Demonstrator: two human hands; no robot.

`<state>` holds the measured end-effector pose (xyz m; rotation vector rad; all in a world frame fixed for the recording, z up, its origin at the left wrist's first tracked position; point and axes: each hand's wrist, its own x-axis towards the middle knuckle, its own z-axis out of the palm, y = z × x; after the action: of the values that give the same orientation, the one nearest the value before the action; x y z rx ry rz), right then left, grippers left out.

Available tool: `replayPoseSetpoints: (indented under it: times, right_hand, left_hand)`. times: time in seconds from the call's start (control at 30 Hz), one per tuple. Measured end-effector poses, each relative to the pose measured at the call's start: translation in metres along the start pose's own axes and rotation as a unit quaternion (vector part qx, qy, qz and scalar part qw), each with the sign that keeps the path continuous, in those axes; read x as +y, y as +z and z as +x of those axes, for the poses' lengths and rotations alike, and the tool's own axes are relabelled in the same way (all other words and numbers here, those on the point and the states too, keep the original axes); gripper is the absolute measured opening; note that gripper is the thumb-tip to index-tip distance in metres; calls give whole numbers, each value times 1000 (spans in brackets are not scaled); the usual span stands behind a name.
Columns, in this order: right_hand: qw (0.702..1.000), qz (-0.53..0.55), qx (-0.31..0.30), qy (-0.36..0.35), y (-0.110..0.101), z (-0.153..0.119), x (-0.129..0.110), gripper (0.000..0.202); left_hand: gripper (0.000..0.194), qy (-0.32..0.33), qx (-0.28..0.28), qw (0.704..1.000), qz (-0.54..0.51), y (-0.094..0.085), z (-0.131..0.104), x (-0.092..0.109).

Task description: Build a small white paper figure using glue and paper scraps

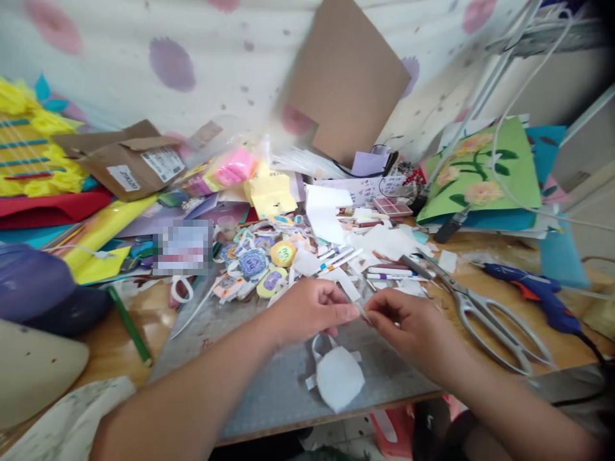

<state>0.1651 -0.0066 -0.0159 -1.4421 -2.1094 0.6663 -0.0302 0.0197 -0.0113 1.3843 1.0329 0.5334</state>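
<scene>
My left hand (310,312) and my right hand (406,326) meet above the front of the grey cutting mat (230,384). Thumb and fingers of each are pinched on a small, thin white paper strip (364,312), blurred and mostly covered by the fingertips. Just below them, near the mat's front edge, lies a white paper cutout (340,379) with a rounded body, a loop at the top and small tabs at its sides. Beyond my hands is a pile of coloured paper badges (253,264) among white scraps.
Large scissors (480,314) and a blue glue gun (538,291) lie to the right. Several markers (339,259) are scattered behind my hands. A green pencil (129,326) is at left. A cardboard box (127,160) and a leaning brown board (350,77) stand at the back.
</scene>
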Motion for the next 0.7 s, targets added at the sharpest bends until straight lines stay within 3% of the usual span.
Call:
replayPoseSetpoints:
  times: [0.17,0.33,0.43,0.5,0.6,0.7]
  right_hand:
    - [981,-68,83,-159,2,1,0,15]
    - [950,-107,93,-277,3,2,1,17]
    - [941,-96,96,-311,3,1,3,19]
    - [951,-52,104,-287,3,2,3,20]
    - [979,123,100,-131,4,5,1,16]
    - [939,338,54,43,6,10,-4,16]
  left_hand:
    - [29,-28,25,997,-70,11,1,-1]
    - [28,-63,13,986,-152,12,1,-3]
    - [21,-74,33,981,-177,13,1,-5]
    - [18,-61,41,982,-176,13,1,-5]
    - [18,-36,51,987,-148,13,-1,-2]
    - [19,-19,63,992,-104,13,-2,1]
